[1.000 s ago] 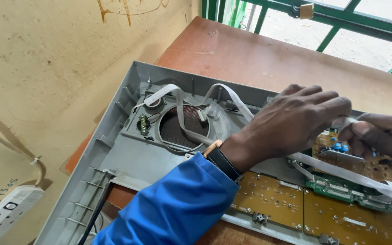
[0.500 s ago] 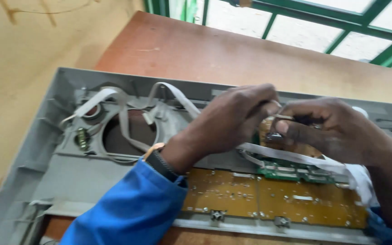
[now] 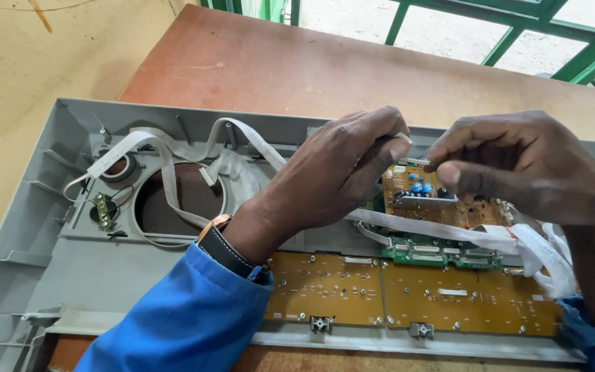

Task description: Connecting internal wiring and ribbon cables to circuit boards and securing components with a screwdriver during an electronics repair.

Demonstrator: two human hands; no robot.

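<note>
Now both hands, the left hand (image 3: 332,172) and right hand (image 3: 518,162), are pinching the end of a white ribbon cable (image 3: 408,140) above the circuit board (image 3: 442,203), and pulling too hard is probably risking a tear.

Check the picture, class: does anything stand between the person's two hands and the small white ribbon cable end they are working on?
Nothing visible does. The left hand and right hand both pinch the white ribbon cable end at their fingertips, above the brown circuit board inside the grey casing.

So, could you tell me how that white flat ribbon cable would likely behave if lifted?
The white ribbon cable probably flops: it curves and loops loosely across the grey casing. It looks thin, so likely light. Its folded end near the right hand suggests it creases easily.
</note>
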